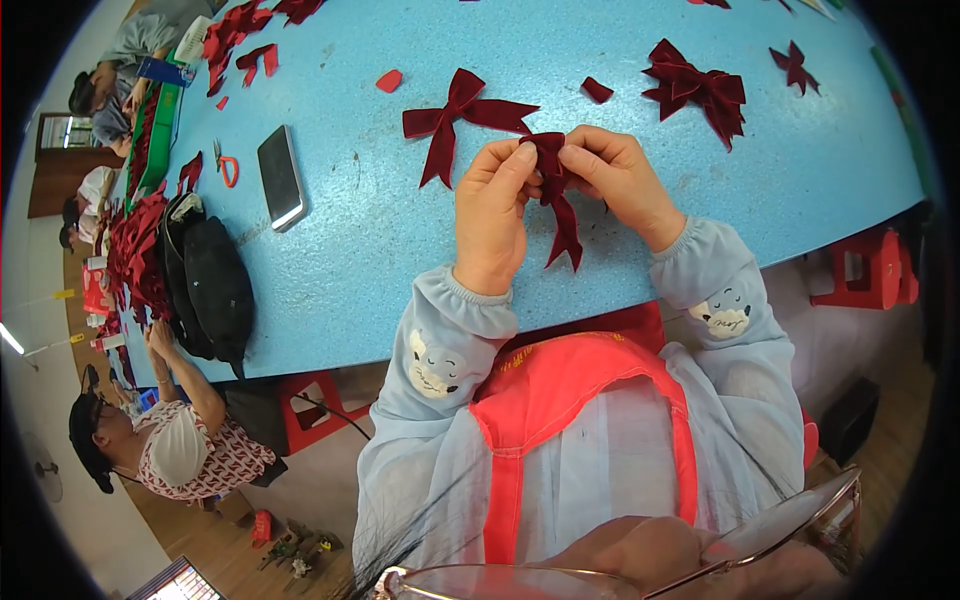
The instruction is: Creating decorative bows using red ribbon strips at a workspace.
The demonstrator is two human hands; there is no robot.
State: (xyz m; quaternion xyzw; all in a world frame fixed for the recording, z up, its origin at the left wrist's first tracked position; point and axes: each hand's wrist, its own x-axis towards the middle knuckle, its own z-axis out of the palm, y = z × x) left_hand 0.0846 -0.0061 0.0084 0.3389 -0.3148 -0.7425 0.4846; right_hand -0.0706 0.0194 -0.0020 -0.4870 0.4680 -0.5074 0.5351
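Note:
Between my two hands, just above the blue table's near side, is a dark red velvet ribbon bow [551, 166] with one notched tail hanging down. My left hand [491, 205] pinches its left side between thumb and fingers. Its right side is pinched by my right hand [622, 182], whose fingertips partly hide the ribbon. A finished-looking velvet bow [461, 118] lies flat beyond my left hand. Farther right sits a pile of stacked bows [697, 88], and a small ribbon piece [597, 90] rests between the two.
On the left of the blue table [350, 270] lie a phone [282, 178], orange-handled scissors [229, 168], a black pouch [215, 280] and a heap of red ribbon [138, 245]. A co-worker [185, 440] sits at the left. A red stool [868, 270] stands at the right.

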